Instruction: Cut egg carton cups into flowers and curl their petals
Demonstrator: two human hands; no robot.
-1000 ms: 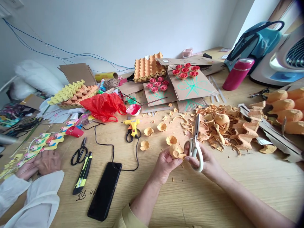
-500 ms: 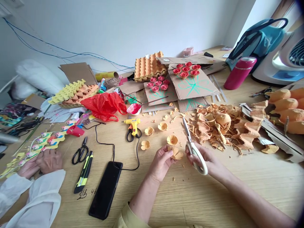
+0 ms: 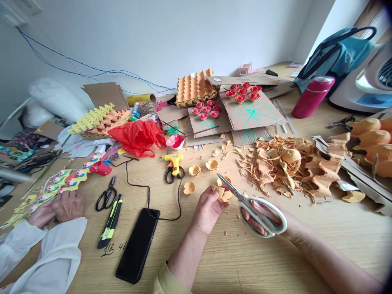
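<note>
My left hand (image 3: 208, 208) pinches an orange egg-carton cup (image 3: 226, 196) cut into petals. Fingers of my right hand (image 3: 260, 218) are through the handles of white scissors (image 3: 277, 216). The scissor blades point up and left, just beside the held cup, and look closed or nearly so. Behind the blades, a petalled cup (image 3: 227, 180) on the table is partly covered. More cut cups lie to the left: a single one (image 3: 189, 188), a small stack (image 3: 194, 170) and another cup (image 3: 212, 164).
A heap of carton scraps (image 3: 266, 163) lies to the right. Left stand a yellow glue gun (image 3: 174, 161), a phone (image 3: 137, 245), a utility knife (image 3: 110, 222) and black scissors (image 3: 106, 196). Red flowers (image 3: 240, 98) sit on cardboard (image 3: 254, 114). Another person's hands (image 3: 65, 206) rest at far left.
My right hand has turned the scissors, so the blades have swung left toward the held cup. The handles now face me more broadly. My left hand still holds the cup.
</note>
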